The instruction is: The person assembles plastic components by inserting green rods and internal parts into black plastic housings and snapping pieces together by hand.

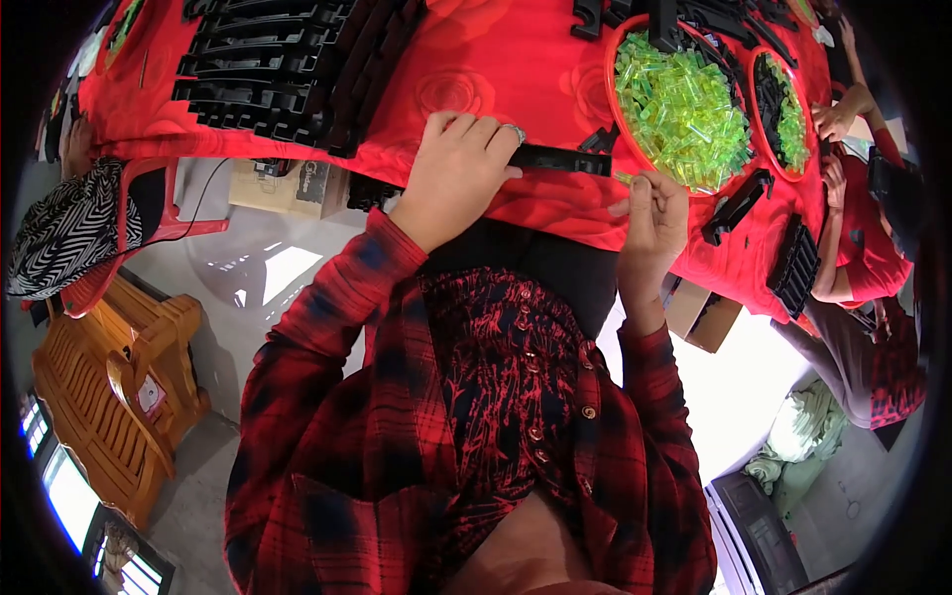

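My left hand [464, 171] is closed on one end of a long black plastic part [567, 161] at the near edge of the red-covered table. The palm hides that end, while the other end points right. By the part's free end, my right hand [654, 213] has thumb and forefinger pinched on a small yellow-green translucent piece [624, 178]. Just beyond the right hand, a red basin [613, 84] holds a heap of similar clear green and yellow pieces [684, 114]. Several small black parts [598, 141] lie between the basin and the held part.
Stacked black plastic parts [278, 69] cover the table's left side. A second red basin [756, 99] with black and green pieces stands at right. Loose black parts [739, 208] lie near the right edge, where a co-worker in red [873, 248] works. A red chair [178, 224] is at left.
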The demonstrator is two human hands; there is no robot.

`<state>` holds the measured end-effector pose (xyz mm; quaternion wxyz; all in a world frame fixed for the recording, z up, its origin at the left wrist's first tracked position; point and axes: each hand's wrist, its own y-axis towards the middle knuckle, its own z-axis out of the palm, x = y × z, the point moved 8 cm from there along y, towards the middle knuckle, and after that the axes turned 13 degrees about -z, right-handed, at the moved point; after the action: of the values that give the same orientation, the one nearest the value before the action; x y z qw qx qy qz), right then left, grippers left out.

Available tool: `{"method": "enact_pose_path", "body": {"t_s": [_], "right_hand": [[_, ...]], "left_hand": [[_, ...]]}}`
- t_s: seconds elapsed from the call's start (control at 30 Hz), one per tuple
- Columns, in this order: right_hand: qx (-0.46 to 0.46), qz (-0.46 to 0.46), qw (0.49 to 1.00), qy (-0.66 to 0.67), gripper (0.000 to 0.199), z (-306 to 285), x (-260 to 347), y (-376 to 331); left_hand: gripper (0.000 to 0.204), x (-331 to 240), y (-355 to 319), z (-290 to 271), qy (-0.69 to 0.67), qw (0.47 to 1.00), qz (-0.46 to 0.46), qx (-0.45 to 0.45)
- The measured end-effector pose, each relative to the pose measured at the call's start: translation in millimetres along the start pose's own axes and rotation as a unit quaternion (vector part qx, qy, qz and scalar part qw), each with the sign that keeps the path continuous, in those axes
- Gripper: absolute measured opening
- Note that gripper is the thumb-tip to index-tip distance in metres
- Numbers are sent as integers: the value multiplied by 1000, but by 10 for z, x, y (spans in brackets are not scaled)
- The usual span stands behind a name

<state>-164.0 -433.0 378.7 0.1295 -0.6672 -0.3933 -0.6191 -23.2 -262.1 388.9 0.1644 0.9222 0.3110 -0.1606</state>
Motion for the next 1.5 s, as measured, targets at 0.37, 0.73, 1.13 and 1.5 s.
{"method": "enact_pose_path", "body": {"t_s": [0.37,0.73,1.13,1.5], "right_hand": [[161,-222,927,-254,16,604,185,130],[226,-288,886,-285,14,804,212,116],[206,-291,894,-271,15,791,111,70],[228,-272,902,-245,12,837,127,76]], "left_hand": [[41,102,-83,90,-59,993,-103,2],[37,297,-158,160,-89,987,-132,28],[36,315,-164,184,-94,985,-144,24],[32,300,-156,181,-112,985,-132,7]]}}
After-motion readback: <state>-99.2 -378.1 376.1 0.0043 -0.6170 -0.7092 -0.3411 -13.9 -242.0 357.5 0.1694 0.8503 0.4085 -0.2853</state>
